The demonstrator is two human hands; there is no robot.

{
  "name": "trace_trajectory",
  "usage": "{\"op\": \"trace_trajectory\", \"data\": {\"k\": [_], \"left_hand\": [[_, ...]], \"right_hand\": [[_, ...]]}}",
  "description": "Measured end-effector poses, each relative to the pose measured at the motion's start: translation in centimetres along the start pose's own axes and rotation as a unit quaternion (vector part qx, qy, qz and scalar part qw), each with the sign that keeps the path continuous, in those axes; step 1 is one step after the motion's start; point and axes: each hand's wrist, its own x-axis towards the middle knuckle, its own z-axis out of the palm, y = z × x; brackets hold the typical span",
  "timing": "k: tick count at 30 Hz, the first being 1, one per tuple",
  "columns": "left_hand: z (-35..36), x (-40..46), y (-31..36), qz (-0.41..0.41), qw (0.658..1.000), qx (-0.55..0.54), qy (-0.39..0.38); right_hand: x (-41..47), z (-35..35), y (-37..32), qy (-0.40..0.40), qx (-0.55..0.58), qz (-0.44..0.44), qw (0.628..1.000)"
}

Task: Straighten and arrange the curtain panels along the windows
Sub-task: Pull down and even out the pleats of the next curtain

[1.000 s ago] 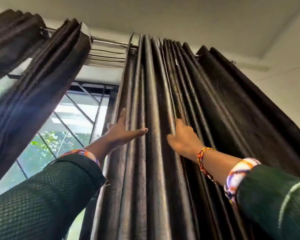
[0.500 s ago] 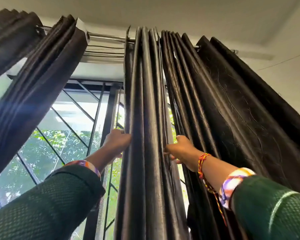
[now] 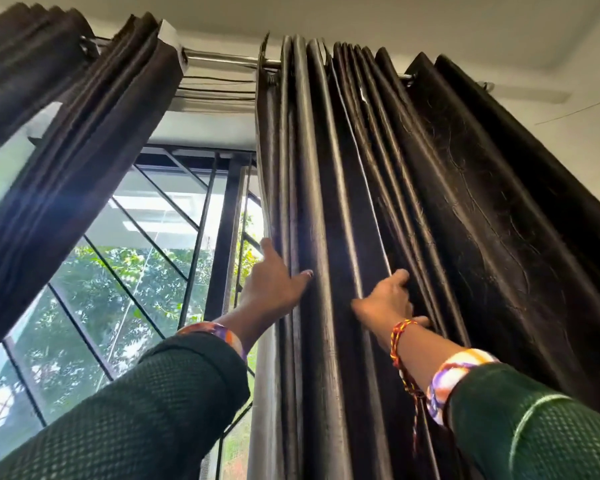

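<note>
A dark, shiny curtain panel [image 3: 471, 188] hangs in tight pleats from a metal rod [image 3: 222, 59] in the middle and right of the view. My left hand [image 3: 274, 285] holds its left edge, fingers behind the fabric and thumb across the front fold. My right hand [image 3: 385, 301] grips a pleat further right, with its fingers curled into the folds. A second dark panel [image 3: 84, 143] hangs bunched at the upper left, apart from both hands.
Between the two panels the window [image 3: 146, 265] shows, with a black diagonal metal grille and green trees outside. Thin cables run below the rod. A white wall [image 3: 582, 150] lies right of the curtain, and the ceiling is above.
The middle panel's left edge has shifted right, baring more window. My left thumb has come onto the front fold, and the pleats between my hands have spread wider.
</note>
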Motion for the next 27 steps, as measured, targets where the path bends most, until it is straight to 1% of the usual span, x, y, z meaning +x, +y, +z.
{"op": "trace_trajectory", "data": {"k": [2, 4, 6, 7, 11, 14, 16, 19, 20, 23, 27], "left_hand": [[0.1, 0.5, 0.1, -0.013, 0.999, -0.031, 0.006], [0.2, 0.8, 0.4, -0.032, 0.998, -0.063, 0.0], [0.7, 1.2, 0.6, -0.053, 0.996, -0.074, -0.013], [1.0, 1.5, 0.6, -0.058, 0.995, -0.074, -0.017], [1.4, 2.6, 0.0, -0.053, 0.997, -0.06, -0.013], [0.2, 3.6, -1.9, -0.023, 0.999, -0.036, -0.011], [-1.5, 4.3, -3.8, 0.003, 1.0, -0.018, -0.021], [-4.6, 5.3, -7.0, 0.04, 0.999, 0.021, -0.024], [-5.8, 5.7, -8.0, 0.051, 0.998, 0.038, -0.019], [-9.4, 6.7, -11.0, 0.066, 0.995, 0.078, 0.005], [-13.8, 7.8, -14.0, 0.08, 0.993, 0.084, 0.03]], "right_hand": [[1.0, 0.2, 0.7, -0.059, 0.052, -0.001, 0.997], [1.3, 0.4, 1.0, -0.111, 0.049, -0.041, 0.992], [0.9, 1.0, 0.7, -0.168, 0.089, -0.09, 0.978], [0.3, 1.4, 0.3, -0.19, 0.118, -0.099, 0.97], [-1.6, 4.1, -1.7, -0.194, 0.228, -0.125, 0.946], [-4.1, 5.7, -3.6, -0.236, 0.33, -0.136, 0.904], [-5.5, 7.4, -4.7, -0.228, 0.309, -0.189, 0.904], [-6.8, 10.4, -7.0, -0.16, 0.202, -0.261, 0.93], [-7.3, 11.4, -8.0, -0.14, 0.191, -0.274, 0.932], [-9.2, 13.7, -11.9, -0.121, 0.192, -0.304, 0.925], [-11.0, 17.4, -16.5, -0.106, 0.183, -0.31, 0.927]]}}
